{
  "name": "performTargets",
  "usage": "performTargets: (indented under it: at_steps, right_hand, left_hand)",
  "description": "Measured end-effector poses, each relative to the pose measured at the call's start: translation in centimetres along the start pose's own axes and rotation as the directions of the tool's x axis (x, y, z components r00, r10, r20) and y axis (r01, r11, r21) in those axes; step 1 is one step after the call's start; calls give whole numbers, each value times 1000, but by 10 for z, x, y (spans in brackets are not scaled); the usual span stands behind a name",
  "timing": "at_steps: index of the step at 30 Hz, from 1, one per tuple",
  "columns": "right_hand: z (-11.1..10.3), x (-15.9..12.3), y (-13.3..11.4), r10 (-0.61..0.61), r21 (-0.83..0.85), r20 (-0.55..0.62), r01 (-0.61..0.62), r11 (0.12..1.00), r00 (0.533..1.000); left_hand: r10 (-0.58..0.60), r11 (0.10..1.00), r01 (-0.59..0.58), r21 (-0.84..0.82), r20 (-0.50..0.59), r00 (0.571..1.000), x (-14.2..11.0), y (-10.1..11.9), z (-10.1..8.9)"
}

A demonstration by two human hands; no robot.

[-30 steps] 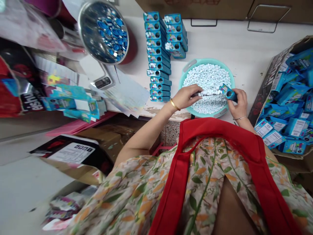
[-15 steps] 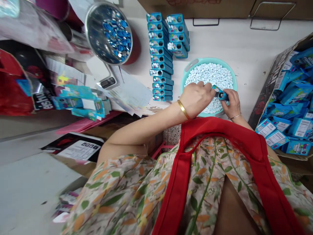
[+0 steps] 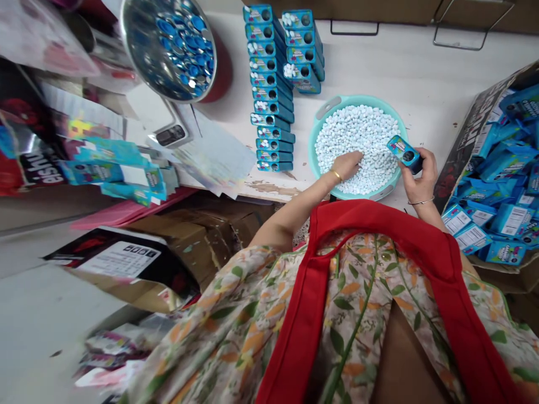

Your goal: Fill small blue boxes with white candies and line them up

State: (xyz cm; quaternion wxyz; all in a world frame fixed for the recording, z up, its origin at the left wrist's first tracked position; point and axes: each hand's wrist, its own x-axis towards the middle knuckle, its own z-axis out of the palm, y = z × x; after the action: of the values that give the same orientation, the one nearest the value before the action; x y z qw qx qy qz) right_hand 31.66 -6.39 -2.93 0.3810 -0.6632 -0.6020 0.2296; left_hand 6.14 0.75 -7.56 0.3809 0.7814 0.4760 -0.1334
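Observation:
My right hand (image 3: pixel 424 175) grips a small blue candy tin (image 3: pixel 402 150), tilted over the right side of a turquoise basin (image 3: pixel 313 147). The tin's printed top faces up and shows a dark round hole. Pale white-blue candies (image 3: pixel 357 124) fill the basin. Among them, near its front left, my left hand (image 3: pixel 347 165) dips with curled fingers closed on some candies; the fingertips are buried. Beyond the basin to the left stand a long row of similar tins (image 3: pixel 272 92) and a shorter row (image 3: pixel 304 55), several with candies lying on top.
A steel bowl (image 3: pixel 141 67) of blue lids sits at the upper left, beside a white scale (image 3: pixel 168 132) and papers (image 3: pixel 214 154). Flattened blue cartons (image 3: pixel 122 168) lie at the left edge. On the right, a cardboard box (image 3: pixel 467 134) holds many blue packs.
My left hand has left the tin and gone down into the candies. My right hand has moved right with the tin. The view has shifted slightly.

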Motion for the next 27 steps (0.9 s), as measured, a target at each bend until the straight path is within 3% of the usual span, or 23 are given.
performTargets:
  at_steps: [4,7,10,13,18,23,27]
  right_hand:
    - [-3,-1,4,-42,-5,-33,42,999,999]
    - [-3,-2,6,-64,-39,-22,63,997,998]
    - [2,-2,3,-91,-71,24,92,993,996]
    - [13,-3,0,-145,-80,90,152,985,985]
    - [34,-7,-2,-229,-23,174,236,971,958]
    - [44,-10,-4,-232,-9,177,237,971,956]
    - [46,-11,-4,-209,3,182,212,977,961]
  left_hand:
    - [60,987,-65,-145,-44,997,-9,-11,1]
    - [132,974,-149,-171,-106,986,-37,-26,-23]
    - [223,961,-249,-119,-191,956,-67,-26,-57]
    - [289,955,-297,-7,-213,934,-88,-7,-92]
    - [253,943,-214,256,-129,959,-104,46,-134]
    - [206,917,-133,376,-161,965,-116,93,-147]
    - [246,902,-157,403,-179,953,-123,110,-149]
